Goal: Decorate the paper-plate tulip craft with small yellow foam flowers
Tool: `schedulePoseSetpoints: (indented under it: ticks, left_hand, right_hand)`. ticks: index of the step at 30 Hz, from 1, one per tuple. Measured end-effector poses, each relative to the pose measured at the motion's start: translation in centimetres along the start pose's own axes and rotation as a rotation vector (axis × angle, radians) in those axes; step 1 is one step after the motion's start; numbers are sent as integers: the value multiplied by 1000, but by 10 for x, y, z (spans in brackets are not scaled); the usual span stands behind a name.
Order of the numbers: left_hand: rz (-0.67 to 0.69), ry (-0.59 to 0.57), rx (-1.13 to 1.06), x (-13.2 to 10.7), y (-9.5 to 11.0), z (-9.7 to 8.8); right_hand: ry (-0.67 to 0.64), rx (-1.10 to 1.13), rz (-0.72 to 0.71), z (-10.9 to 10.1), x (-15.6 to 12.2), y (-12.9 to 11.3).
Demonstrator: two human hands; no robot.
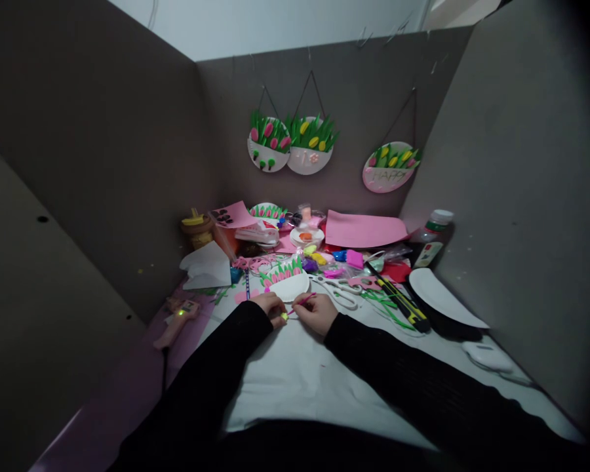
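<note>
My left hand [270, 306] is closed with a small yellow piece of modelling clay [284, 316] at its fingertips. In my right hand [318, 314] is a thin pink stick-like tool [305, 299], pinched between the fingers, its tip close to the yellow clay. Just beyond both hands lies a paper plate craft [291, 286] with pink tulips and green leaves above a white half-plate pocket. White-handled scissors [341, 292] lie right of that craft.
A yellow-black utility knife [406, 305] lies to the right, near a cut paper plate [442, 298]. A pink glue gun [177, 324] with a lit light rests at left. Behind are clay packets [354, 259], pink paper [364, 229] and a bottle [432, 236]. Finished plate crafts [309, 162] hang on the partition.
</note>
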State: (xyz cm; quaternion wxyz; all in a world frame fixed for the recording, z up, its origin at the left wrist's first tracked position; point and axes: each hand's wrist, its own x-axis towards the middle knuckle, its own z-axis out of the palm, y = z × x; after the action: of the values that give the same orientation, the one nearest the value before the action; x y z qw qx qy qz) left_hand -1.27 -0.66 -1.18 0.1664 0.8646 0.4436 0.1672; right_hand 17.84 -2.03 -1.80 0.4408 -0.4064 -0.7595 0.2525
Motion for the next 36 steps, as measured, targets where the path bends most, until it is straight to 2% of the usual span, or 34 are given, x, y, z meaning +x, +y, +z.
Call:
schedulePoseSetpoints:
  ticks: [14, 18, 25, 36]
  left_hand:
    - [-12, 12, 5, -1, 2, 0]
    - [-18, 25, -18, -1, 1, 0]
    - [86, 32, -76, 1, -4, 2]
    - [6, 30, 28, 0, -2, 4]
  right_hand:
    - [-49, -4, 20, 1, 0, -1]
    - [-23, 8, 33, 0, 0, -1]
    - [39, 64, 17, -3, 1, -2]
    - [5, -15, 9, 0, 0, -2]
